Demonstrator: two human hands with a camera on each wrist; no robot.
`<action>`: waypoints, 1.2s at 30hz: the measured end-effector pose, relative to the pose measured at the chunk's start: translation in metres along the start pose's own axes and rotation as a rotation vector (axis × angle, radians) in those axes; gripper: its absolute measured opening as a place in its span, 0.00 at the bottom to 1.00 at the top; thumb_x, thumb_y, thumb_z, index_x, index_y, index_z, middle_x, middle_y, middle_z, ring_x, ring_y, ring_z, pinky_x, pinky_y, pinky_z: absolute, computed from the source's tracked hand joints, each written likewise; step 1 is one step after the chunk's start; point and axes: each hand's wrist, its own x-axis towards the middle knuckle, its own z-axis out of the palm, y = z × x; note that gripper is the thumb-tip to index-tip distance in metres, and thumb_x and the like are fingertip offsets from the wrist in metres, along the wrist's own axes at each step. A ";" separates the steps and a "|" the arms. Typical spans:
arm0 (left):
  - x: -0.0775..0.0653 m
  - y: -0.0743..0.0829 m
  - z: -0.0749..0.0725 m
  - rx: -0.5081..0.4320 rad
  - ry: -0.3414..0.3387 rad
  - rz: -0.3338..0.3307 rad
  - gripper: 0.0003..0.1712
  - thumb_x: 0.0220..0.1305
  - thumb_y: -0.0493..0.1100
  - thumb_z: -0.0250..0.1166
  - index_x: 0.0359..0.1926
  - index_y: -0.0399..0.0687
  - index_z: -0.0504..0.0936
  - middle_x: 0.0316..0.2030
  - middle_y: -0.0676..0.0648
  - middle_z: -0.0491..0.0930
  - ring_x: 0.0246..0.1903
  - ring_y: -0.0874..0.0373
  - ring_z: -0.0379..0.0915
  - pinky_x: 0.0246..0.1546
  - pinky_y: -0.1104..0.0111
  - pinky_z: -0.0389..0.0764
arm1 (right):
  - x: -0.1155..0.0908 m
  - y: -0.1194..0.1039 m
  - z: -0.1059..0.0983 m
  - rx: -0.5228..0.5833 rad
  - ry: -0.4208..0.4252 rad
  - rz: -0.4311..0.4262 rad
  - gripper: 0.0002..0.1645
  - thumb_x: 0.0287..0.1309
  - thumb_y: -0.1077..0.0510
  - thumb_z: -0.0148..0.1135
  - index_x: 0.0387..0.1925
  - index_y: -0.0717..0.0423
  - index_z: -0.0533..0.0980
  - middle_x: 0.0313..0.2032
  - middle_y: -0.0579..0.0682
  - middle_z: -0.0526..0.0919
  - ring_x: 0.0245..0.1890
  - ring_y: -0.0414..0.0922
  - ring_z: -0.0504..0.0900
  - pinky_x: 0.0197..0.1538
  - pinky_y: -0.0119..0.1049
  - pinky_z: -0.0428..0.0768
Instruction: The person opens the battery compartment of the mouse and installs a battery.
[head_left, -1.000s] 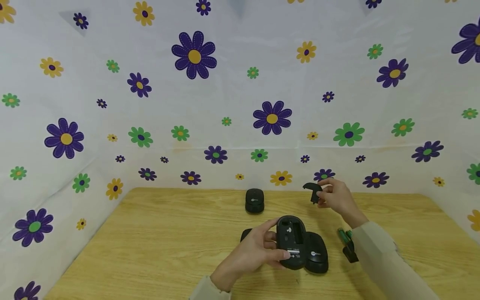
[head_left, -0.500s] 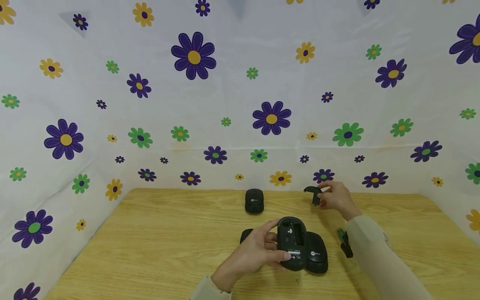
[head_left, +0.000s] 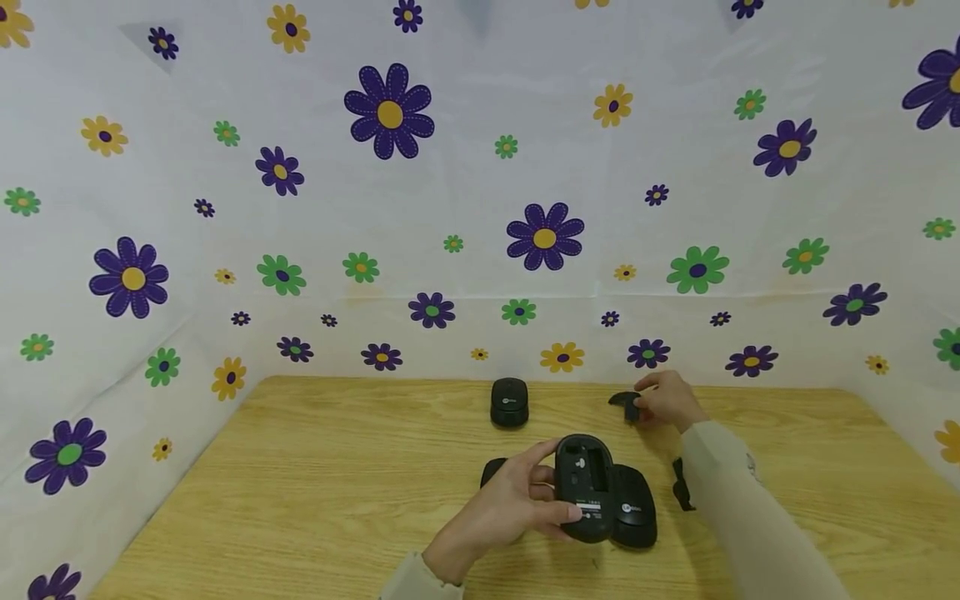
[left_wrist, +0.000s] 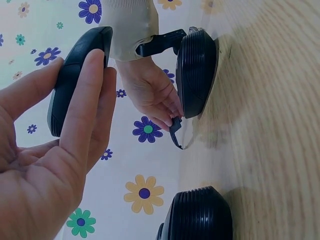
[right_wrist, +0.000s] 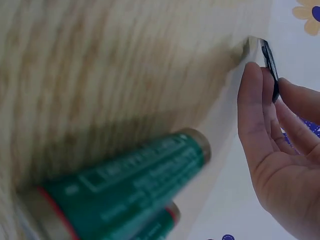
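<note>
In the head view my left hand [head_left: 506,504] grips a black computer mouse [head_left: 583,475], its underside with an uncovered battery slot facing up toward me. The left wrist view shows that mouse [left_wrist: 75,75] edge-on between thumb and fingers. At the back right, my right hand [head_left: 670,400] pinches a thin black T-shaped battery cover [head_left: 628,406] low over the table. The cover [right_wrist: 270,65] appears edge-on between thumb and fingertips in the right wrist view. Two green batteries [right_wrist: 130,180] lie on the table near the right wrist, hidden in the head view behind the sleeve.
A black mouse [head_left: 510,402] stands at the back middle of the wooden table [head_left: 337,467]. Another mouse [head_left: 633,508] lies just right of the held one, and a third [head_left: 491,469] is mostly behind my left hand. A flowered cloth [head_left: 450,192] rises behind.
My right hand has lowered the battery cover toward the table at the back right, and its sleeve has shifted left over the batteries. The left hand and its mouse stay nearly still.
</note>
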 end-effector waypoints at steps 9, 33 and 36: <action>0.000 0.000 0.000 -0.018 -0.027 -0.008 0.48 0.60 0.21 0.64 0.78 0.38 0.55 0.45 0.38 0.83 0.44 0.47 0.83 0.36 0.60 0.89 | 0.005 0.009 -0.002 0.023 0.019 0.016 0.19 0.65 0.74 0.55 0.54 0.85 0.71 0.43 0.75 0.79 0.29 0.49 0.84 0.37 0.42 0.89; -0.002 0.000 0.000 -0.010 -0.013 -0.005 0.48 0.60 0.21 0.64 0.78 0.39 0.55 0.44 0.39 0.82 0.44 0.47 0.84 0.37 0.58 0.89 | -0.016 0.012 -0.029 0.023 0.009 -0.054 0.19 0.68 0.68 0.55 0.53 0.83 0.70 0.42 0.72 0.80 0.31 0.48 0.83 0.37 0.41 0.89; -0.001 0.001 0.000 -0.005 -0.014 -0.006 0.48 0.60 0.21 0.64 0.78 0.40 0.55 0.44 0.39 0.82 0.44 0.47 0.84 0.37 0.57 0.89 | -0.020 0.013 -0.035 0.022 -0.011 -0.067 0.19 0.69 0.68 0.55 0.52 0.83 0.70 0.43 0.73 0.80 0.32 0.49 0.83 0.37 0.42 0.89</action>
